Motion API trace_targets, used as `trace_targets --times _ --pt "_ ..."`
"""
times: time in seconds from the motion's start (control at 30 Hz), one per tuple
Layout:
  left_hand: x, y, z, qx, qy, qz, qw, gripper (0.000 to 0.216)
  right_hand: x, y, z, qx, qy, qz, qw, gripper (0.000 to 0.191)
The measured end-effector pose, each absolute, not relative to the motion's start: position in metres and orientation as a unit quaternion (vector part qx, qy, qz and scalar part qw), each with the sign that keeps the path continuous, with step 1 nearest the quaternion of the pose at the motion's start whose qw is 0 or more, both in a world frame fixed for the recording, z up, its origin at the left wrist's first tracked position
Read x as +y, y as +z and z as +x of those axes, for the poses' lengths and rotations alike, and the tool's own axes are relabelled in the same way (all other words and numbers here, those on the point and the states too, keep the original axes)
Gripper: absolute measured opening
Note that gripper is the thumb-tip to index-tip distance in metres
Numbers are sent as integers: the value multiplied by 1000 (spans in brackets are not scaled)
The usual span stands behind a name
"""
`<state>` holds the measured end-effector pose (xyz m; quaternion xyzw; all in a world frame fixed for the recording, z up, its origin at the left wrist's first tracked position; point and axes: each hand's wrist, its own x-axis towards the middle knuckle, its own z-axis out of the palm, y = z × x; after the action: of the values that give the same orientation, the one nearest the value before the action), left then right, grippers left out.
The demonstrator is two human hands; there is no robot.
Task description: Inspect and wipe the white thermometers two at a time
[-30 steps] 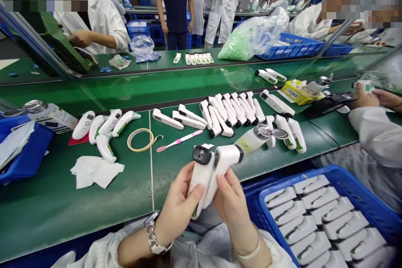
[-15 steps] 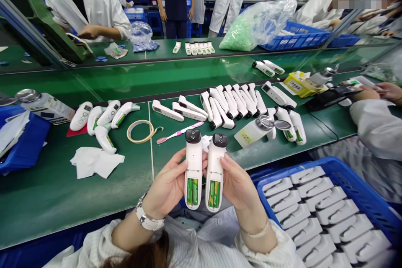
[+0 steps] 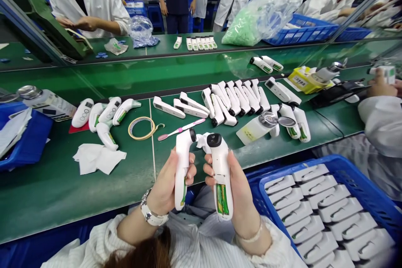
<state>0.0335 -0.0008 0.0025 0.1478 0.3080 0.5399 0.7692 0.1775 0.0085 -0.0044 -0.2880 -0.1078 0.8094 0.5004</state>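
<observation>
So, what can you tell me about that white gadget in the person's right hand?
The white gadget is smooth and looks like plastic, with a rounded black head at its top. Its lower handle has an uncovered compartment showing green-and-gold batteries. It is held nearly upright, leaning slightly, with the compartment facing the camera. The right hand grips it, fingertips showing at one side and thumb at the other. It is up in front of the person, by the green bench's near edge.

White-and-black device [image 3: 221, 160], green-and-gold batteries [image 3: 222, 199]
</observation>
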Motion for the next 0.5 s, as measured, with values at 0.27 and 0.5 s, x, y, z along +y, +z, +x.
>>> trace_targets --times 0.27,0.5 --pt "0 16 38 307 521 157 780 59 1 -6 170 -192 748 -335 540 38" --pt "-7 12 47 332 541 129 762 61 -1 -9 160 -473 488 -476 558 123"
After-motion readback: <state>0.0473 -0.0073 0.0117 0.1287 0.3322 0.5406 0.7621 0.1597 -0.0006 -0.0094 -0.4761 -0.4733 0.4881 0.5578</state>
